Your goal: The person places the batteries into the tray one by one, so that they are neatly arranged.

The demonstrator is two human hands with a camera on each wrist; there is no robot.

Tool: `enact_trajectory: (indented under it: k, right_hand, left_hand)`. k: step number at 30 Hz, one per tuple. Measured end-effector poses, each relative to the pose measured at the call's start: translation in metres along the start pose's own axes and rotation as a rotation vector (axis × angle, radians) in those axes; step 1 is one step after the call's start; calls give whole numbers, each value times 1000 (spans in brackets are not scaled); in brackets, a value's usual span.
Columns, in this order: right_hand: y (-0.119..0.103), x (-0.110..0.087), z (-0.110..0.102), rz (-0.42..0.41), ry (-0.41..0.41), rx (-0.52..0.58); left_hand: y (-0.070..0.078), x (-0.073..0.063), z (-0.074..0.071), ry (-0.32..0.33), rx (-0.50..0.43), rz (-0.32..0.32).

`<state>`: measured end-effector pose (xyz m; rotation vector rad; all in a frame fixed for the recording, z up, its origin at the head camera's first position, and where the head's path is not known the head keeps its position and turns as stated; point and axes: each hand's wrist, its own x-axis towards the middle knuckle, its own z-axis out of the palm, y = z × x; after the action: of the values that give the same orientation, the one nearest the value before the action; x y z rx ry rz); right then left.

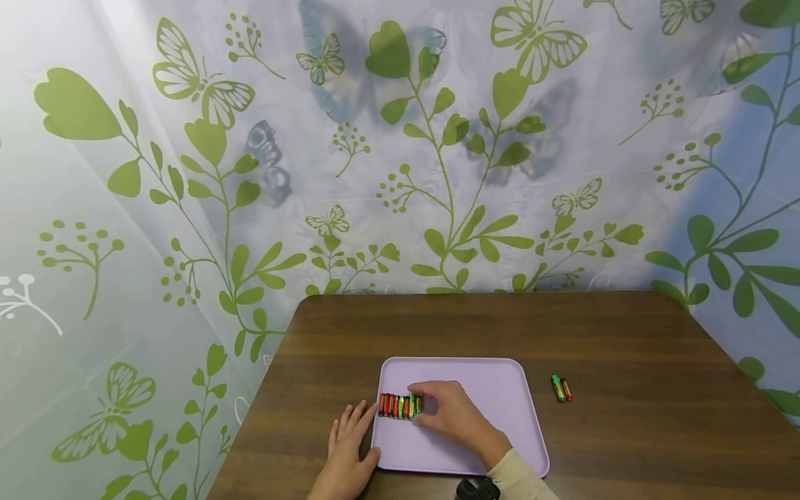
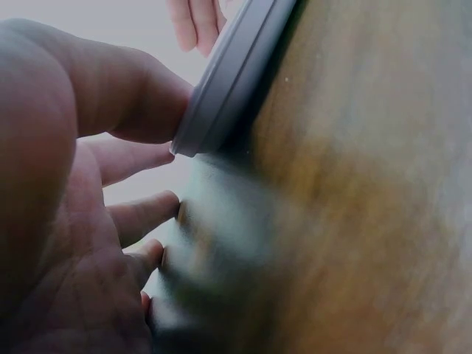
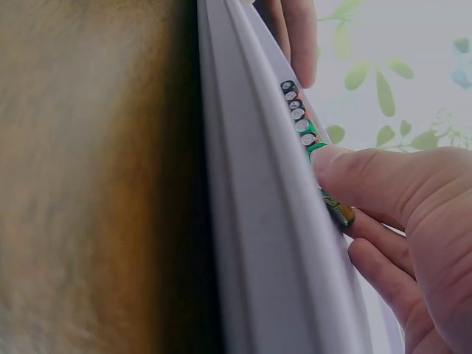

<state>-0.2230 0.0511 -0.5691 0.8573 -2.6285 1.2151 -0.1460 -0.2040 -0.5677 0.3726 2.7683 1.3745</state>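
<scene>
A row of several red and green batteries (image 1: 392,405) lies side by side against the left wall of the lilac tray (image 1: 487,403). Over the right end of that row, my right hand (image 1: 455,417) pinches a green battery (image 1: 412,404) lengthwise between index finger and thumb. In the right wrist view the thumb (image 3: 369,177) covers much of that battery's end, and another battery (image 3: 338,209) shows just below it. My left hand (image 1: 346,455) rests at the tray's left side, fingers spread and fairly straight, the thumb (image 2: 140,96) touching the rim.
On the brown table (image 1: 612,347), right of the tray, lie a green battery (image 1: 557,389) and a smaller red-and-black battery (image 1: 567,389) next to each other. A curtain (image 1: 400,173) with leaves and butterflies hangs behind the table. A black device (image 1: 478,489) sits by the right wrist.
</scene>
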Motion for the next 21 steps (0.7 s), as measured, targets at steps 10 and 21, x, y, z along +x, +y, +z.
enact_trajectory:
  k: [10,21]
  right_hand:
    - [5,-2,-8,-35,3,-30]
    - [17,-6,-44,63,-55,10]
  left_hand:
    - [-4,0,1,3,11,2]
    - [-4,0,1,11,12,2]
